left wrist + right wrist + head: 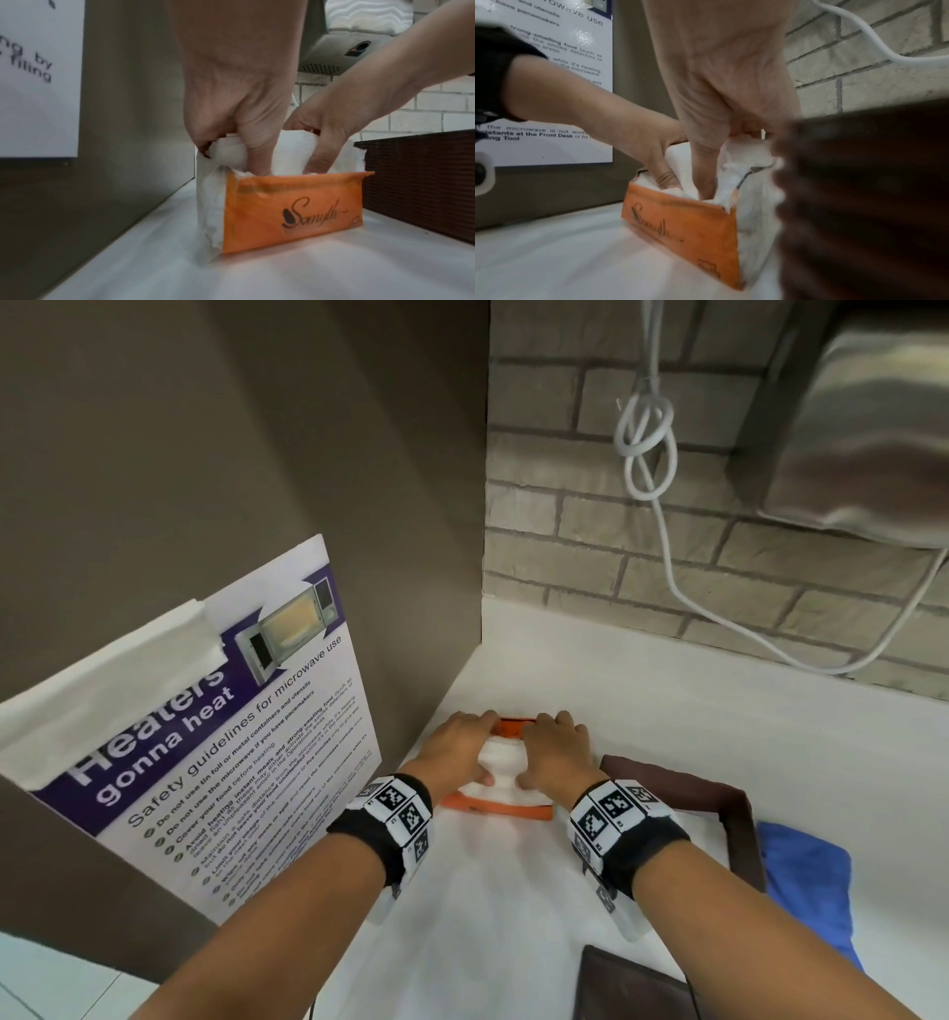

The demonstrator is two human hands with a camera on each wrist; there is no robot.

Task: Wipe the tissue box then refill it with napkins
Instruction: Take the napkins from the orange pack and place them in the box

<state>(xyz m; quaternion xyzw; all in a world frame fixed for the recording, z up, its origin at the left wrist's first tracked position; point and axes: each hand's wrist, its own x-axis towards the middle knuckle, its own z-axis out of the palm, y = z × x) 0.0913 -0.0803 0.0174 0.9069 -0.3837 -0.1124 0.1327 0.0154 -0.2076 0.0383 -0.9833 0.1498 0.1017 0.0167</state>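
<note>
Gripping the white napkins (290, 150) from both ends, the fingers of the left hand (239, 113) and the right hand (331, 123) were curled down into the torn-open top of the orange pack (290, 211), thumbs on the near side and the other fingers hidden behind the stack. That two-sided pinch looked meant to keep the loose sheets squared together so they could come out as one wad rather than spill apart. In the head view the same hold sat at lower centre, left hand (457, 752) and right hand (557, 752) nearly touching over the napkins (500, 762), with the orange pack (498, 806) lying flat on the white counter (642, 711) close to the corner where the brown panel met the brick wall.

The tissue box (734, 814), dark brown and open-topped, stood just right of the pack, lower right of centre; in the right wrist view it filled the right side as a blurred dark mass (864, 203). Its place beside the pack seemed chosen to make the transfer short. A blue cloth (806, 880) lay right of the box, set down and untouched, which suggested the wiping was over and the refill under way. A dark flat piece (631, 988) at the bottom edge may have been the box's lid; I could not tell. A microwave safety poster (231, 726) hung at the left, and a white cable (647, 433) dangled at upper right beside a metal wall unit (873, 428)
</note>
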